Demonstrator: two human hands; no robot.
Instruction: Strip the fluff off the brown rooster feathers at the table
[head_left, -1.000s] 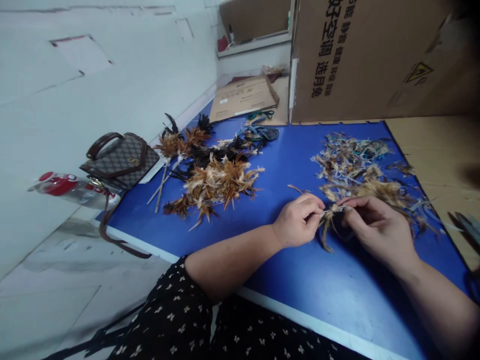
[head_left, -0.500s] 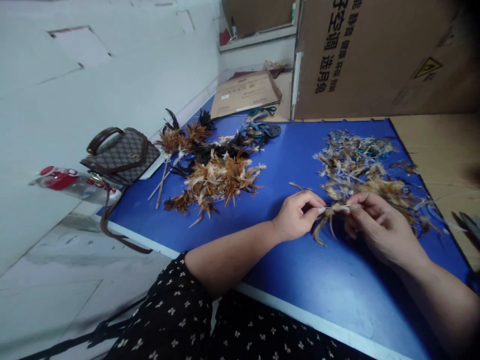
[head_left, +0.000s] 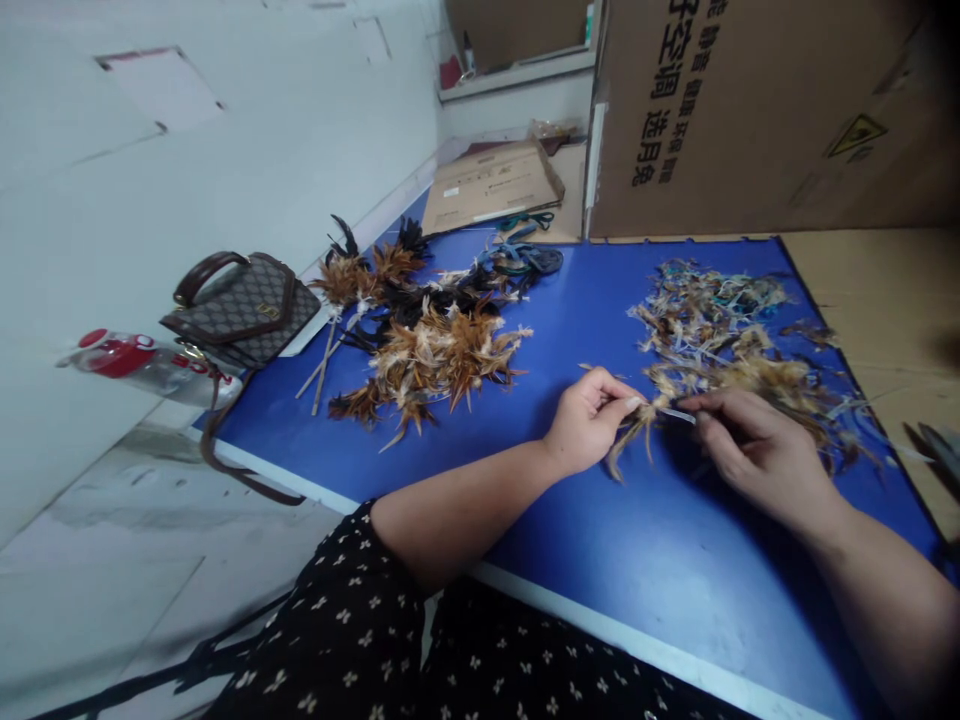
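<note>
My left hand [head_left: 589, 425] is closed in a pinch on a small bunch of brown feathers [head_left: 634, 432], whose tips hang down over the blue tabletop. A narrow white strip [head_left: 678, 414] runs from the bunch toward my right hand [head_left: 769, 455]. Thumb and forefinger of that hand are closed at the strip's outer end. Just beyond both hands lies a loose pile of tan, white and teal feathers [head_left: 720, 335]. To the left sits a heap of brown and black feather pieces [head_left: 442, 355].
The blue table [head_left: 592, 310] has a pale front edge. At its left are a patterned handbag [head_left: 259, 310] and a plastic bottle [head_left: 157, 370]. Blue-green cords [head_left: 525, 260] lie near a flat cardboard piece [head_left: 491, 185]. A large cardboard box [head_left: 757, 120] stands at the back right.
My left hand has shifted slightly left with the feather bunch. The right fingers have drawn apart from the bunch, and more of the white strip shows between the hands.
</note>
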